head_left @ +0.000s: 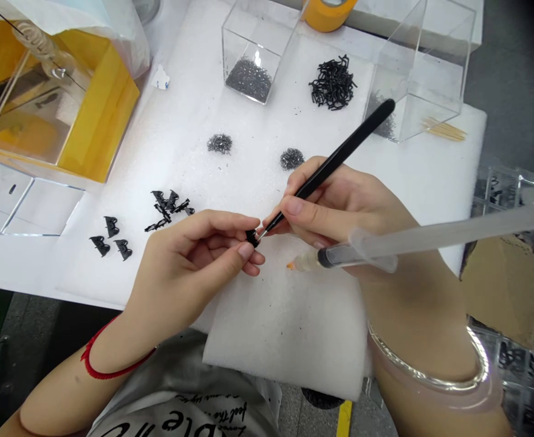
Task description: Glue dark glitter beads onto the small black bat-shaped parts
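Observation:
Between the thumb and fingertips of my left hand [194, 255], a small black plastic part [251, 237] is pinched, mostly hidden by the fingers. My right hand [335, 200] grips black tweezers [335, 161] like a pen, their metal tip touching the part. A translucent syringe [385, 246] with an orange tip crosses in front of my right wrist; what supports it I cannot tell. Left of my left hand lie several similar black parts [99, 245], some in a loose cluster [169, 206]. Beyond the hands are two small piles of tiny dark metallic pieces [220, 143].
White foam [289, 328] covers the work area. At the back stand a clear box of dark bits [248, 79], a heap of black bent pieces [333, 84], another clear box [431, 103], toothpicks [444, 128] and orange tape [328, 13]. A yellow-sided box [107, 103] stands left.

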Demonstrator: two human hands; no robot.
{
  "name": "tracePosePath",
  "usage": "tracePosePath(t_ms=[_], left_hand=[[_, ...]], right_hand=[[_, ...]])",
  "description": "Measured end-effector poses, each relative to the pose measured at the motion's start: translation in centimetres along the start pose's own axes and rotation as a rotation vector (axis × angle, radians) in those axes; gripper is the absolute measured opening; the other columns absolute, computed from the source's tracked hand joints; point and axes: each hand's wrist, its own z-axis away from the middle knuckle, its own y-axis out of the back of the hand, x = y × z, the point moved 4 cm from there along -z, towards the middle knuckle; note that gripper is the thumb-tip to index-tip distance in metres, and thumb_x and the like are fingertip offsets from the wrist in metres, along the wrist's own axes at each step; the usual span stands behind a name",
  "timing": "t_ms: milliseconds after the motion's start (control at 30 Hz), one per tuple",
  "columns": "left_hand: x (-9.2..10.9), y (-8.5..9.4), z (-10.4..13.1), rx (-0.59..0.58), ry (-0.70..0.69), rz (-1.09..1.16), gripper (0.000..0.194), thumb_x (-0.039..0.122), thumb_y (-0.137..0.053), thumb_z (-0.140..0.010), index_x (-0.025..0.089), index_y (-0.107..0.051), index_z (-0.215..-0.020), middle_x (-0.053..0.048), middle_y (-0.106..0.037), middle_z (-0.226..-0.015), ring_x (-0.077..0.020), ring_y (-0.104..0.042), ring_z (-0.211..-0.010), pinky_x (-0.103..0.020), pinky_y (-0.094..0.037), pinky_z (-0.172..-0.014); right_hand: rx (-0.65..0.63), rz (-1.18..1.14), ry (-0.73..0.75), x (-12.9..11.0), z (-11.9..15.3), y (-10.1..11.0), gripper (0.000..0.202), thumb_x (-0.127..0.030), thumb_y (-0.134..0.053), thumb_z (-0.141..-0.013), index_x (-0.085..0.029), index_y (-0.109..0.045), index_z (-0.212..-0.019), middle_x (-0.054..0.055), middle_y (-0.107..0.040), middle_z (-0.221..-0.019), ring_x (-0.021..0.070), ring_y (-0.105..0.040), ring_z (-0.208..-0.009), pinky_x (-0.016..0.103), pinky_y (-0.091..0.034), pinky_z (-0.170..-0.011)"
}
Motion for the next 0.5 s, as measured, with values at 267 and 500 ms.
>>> tracePosePath(t_ms=[267, 500], left_hand=[[-0.09, -0.01, -0.04, -0.010, -0.007, -0.004, 0.017, 0.012, -0.068, -0.083, 0.024, -0.071, -0.096, 0.004, -0.071, -0.076, -0.0075, -0.070, -0.069, -0.011, -0.059, -0.070], [-0.12, -0.06, -0.06, -0.022, 0.004, 0.003, 0.017, 0.012, -0.067, -0.084, 0.024, -0.070, -0.096, 0.006, -0.070, -0.076, -0.0052, -0.069, -0.070, -0.008, -0.058, -0.071]], right_hand=[[0.004, 0.041, 0.002, 0.16, 0.09, 0.25, 0.025, -0.022, -0.080, -0.071, -0.018, -0.056, -0.076, -0.006, -0.063, -0.063, 0.0073, -0.064, -0.056, 0.011, -0.046, -0.038], [-0.005, 0.062, 0.009, 0.03, 0.16, 0.22, 0.025, -0.021, -0.081, -0.071, -0.019, -0.057, -0.075, -0.006, -0.063, -0.065, 0.0061, -0.062, -0.056, 0.016, -0.054, -0.051]])
